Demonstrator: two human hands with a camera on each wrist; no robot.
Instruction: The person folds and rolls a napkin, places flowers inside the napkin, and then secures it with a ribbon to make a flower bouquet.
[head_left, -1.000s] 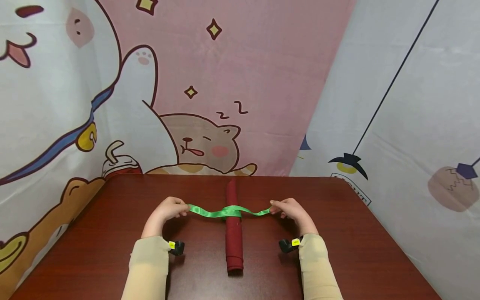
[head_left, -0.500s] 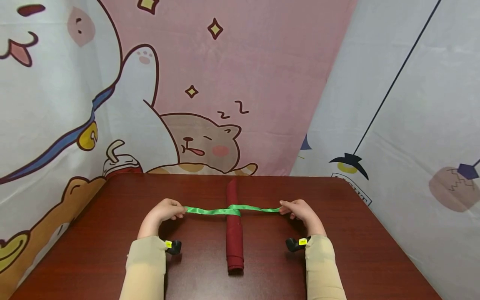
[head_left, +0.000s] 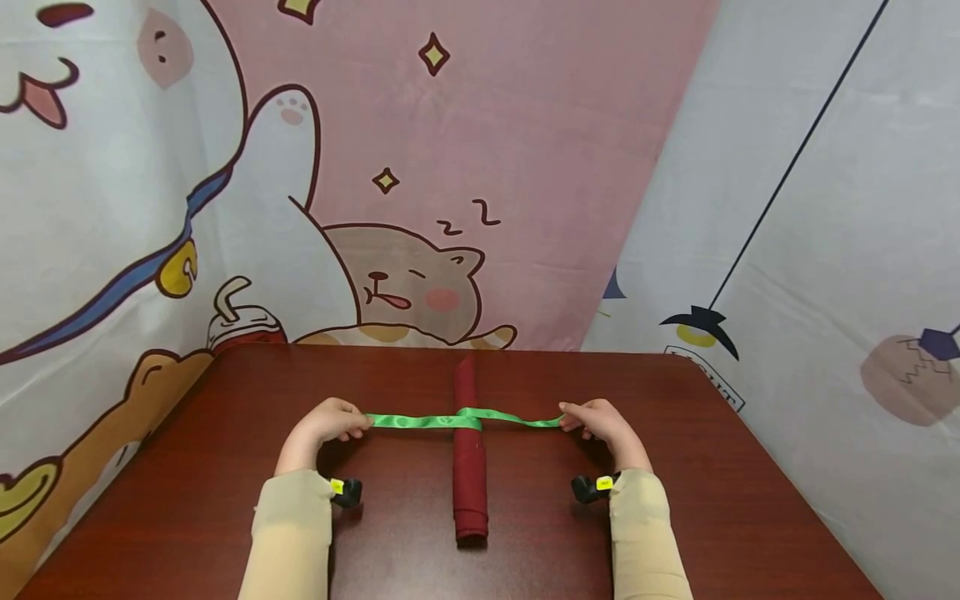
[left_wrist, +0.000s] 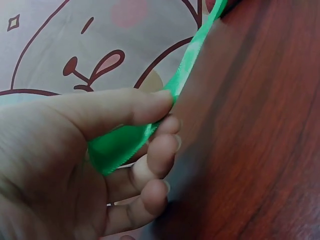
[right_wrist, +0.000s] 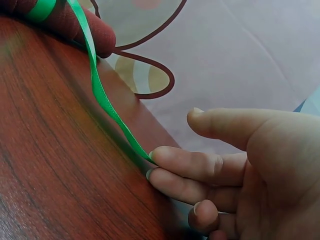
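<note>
A dark red rolled cloth (head_left: 470, 479) lies lengthwise on the table, with a green ribbon (head_left: 420, 422) crossed around its upper half. To the left of the roll, my left hand (head_left: 330, 425) pinches one ribbon end between thumb and index finger; a short green tail shows behind the thumb in the left wrist view. My right hand (head_left: 603, 425) is on the other side, at the opposite ribbon end. In the right wrist view its thumb stands apart from the fairly straight fingers (right_wrist: 185, 162), and the ribbon's tip touches the index and middle fingertips.
The brown wooden table (head_left: 187, 517) extends around the roll. Behind it hangs a cartoon-printed cloth backdrop (head_left: 525, 167). Small black wrist cameras (head_left: 348, 492) sit by both sleeves.
Both hands have moved apart, drawing the ribbon's loop closer around the roll. In the last half second the right ribbon end has slackened and sags slightly; the hands have barely moved.
</note>
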